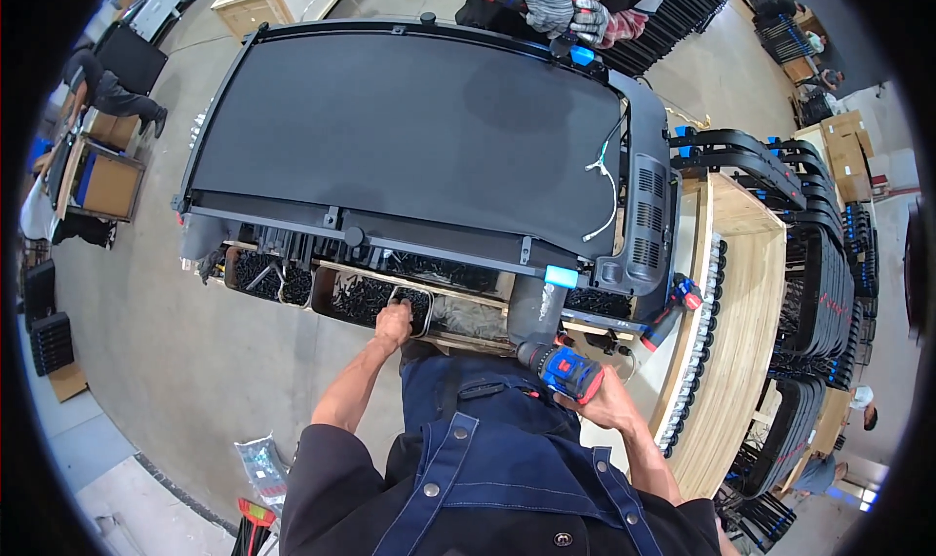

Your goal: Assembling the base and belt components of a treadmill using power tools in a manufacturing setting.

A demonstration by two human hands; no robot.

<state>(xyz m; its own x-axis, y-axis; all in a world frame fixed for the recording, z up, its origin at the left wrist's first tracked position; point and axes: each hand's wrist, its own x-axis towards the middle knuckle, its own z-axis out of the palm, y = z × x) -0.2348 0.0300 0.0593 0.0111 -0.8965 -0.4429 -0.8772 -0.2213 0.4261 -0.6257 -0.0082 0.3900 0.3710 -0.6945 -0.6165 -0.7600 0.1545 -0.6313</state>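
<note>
Gripping the drill (570, 373) in my right hand (606, 400), I hold it near and to the right, its nose pointing left and away. The smart thing is to keep that nose clear of the bench edge and the finger light on the trigger while the other hand picks.

My left hand (395, 326) dips into the metal bin (336, 316), at its right end. The fingertips are hidden among the parts, so I cannot tell whether they are closed on anything. Small black bolts (359, 296) lie heaped there, just left of my fingers; picking well probably means feeling for single pieces and shaking loose any extras.

Farther off, the long black frame (400, 227) spans the bench, its dark belt (400, 117) lying flat. A loose white wire (614, 195) rests at the right; best not snag it. At the far side, a co-worker's gloved hands (589, 20) are close to the frame.
</note>
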